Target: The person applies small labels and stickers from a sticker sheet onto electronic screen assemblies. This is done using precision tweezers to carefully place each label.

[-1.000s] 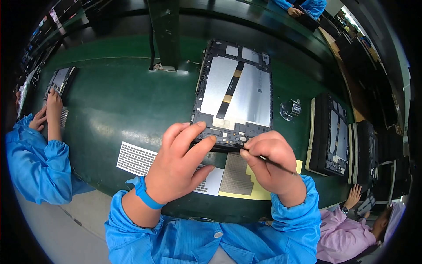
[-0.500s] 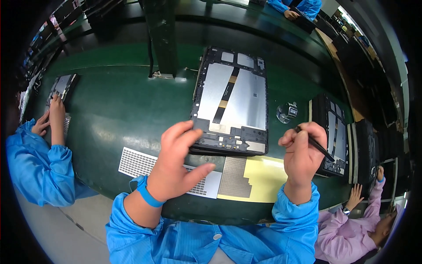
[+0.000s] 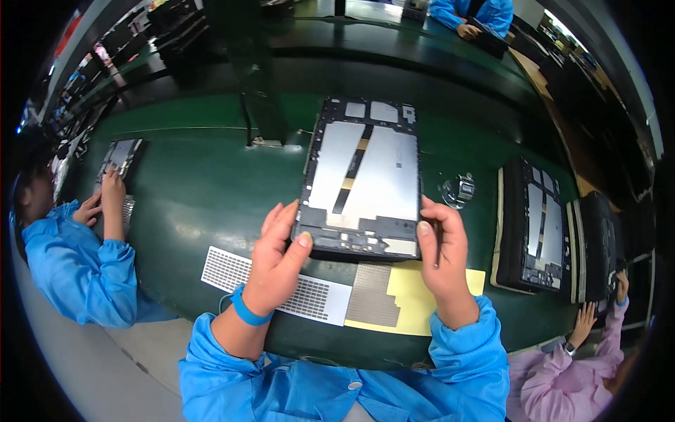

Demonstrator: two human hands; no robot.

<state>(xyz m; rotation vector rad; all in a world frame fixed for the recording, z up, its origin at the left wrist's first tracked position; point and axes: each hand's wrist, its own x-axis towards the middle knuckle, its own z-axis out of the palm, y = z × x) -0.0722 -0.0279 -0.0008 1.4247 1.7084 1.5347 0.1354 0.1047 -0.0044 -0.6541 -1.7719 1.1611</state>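
Observation:
In front of me is a tablet shell with a silver metal back plate (image 3: 383,176), a black frame and a dark ribbon cable (image 3: 352,172) running across it. My left hand (image 3: 275,264) grips its lower left corner, thumb on top. On the lower right edge, my right hand (image 3: 443,250) is closed with thumb and fingers. A small dark tip shows under that palm, probably the slim black tool; most of it is hidden. Below the shell lie a white sheet of small dark labels (image 3: 313,298), a grey sticker sheet (image 3: 373,295) and a yellow sheet (image 3: 415,320).
A small silver tally counter (image 3: 464,188) stands right of the shell. Further right are stacked tablet shells (image 3: 531,225) on foam. A co-worker in blue (image 3: 77,264) works at the left; another in pink (image 3: 562,380) is at lower right. A green post (image 3: 256,91) rises behind.
My right hand has come left from beside the shell onto its right edge, and the black tool is now mostly hidden. My left hand has closed on the lower left corner.

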